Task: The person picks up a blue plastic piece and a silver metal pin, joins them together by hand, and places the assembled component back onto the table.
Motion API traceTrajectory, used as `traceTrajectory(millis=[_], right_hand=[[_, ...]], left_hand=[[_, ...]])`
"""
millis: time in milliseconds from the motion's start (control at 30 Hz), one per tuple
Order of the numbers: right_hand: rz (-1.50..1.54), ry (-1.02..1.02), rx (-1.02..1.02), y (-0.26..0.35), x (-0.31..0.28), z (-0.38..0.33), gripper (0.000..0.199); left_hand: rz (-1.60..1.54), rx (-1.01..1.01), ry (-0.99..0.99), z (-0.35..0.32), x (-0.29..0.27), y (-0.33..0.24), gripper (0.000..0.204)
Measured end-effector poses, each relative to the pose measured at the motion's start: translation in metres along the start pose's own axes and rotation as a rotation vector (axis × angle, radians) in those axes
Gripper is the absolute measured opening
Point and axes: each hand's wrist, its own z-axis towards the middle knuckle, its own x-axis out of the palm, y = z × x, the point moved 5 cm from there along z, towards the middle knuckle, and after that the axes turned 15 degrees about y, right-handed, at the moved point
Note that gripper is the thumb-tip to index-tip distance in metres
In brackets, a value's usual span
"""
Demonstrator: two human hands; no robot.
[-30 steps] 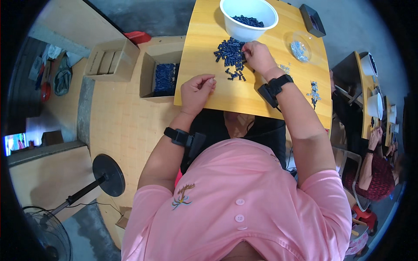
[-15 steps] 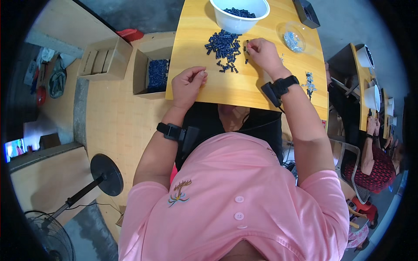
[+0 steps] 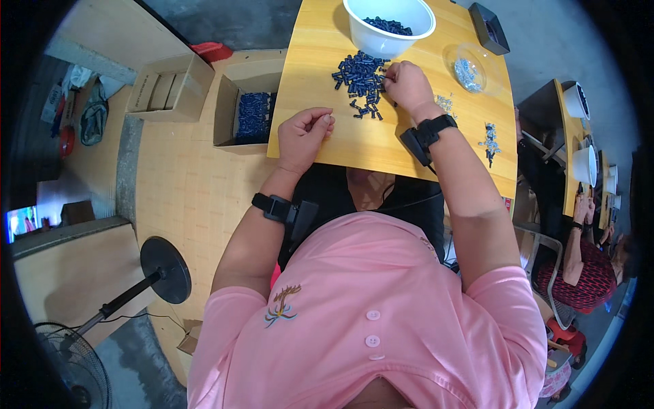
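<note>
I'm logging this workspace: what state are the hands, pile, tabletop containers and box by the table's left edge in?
Left hand: curled, contents unclear
Right hand: curled, contents hidden
Dark pile: loosely heaped
White bowl: upright, partly filled
Clear dish: holding pale pieces
Black tray: upright, open-topped
Cardboard box: open, holding dark pieces

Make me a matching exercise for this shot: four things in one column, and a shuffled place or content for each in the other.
Things:
1. White bowl
2. Right hand
3. Clear dish
4. Left hand

Places or contents:
A. Holds small pale pieces
B. Near the front left corner of the table
C. Holds dark pieces
D. By the right side of the dark pile

Pairs: 1-C, 2-D, 3-A, 4-B
</note>
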Motion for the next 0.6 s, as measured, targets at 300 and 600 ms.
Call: traceTrajectory(millis=[300, 600], right_hand=[[0.071, -0.097, -0.369, 0.025, -0.021, -0.063, 0.012], [0.07, -0.228, -0.629, 0.058, -0.027, -0.145, 0.011]], left_hand=[[0.047, -0.049, 0.02, 0.002, 0.001, 0.0, 0.018], [-0.105, -0.232, 0.391, -0.004, 0.058, -0.035, 0.025]])
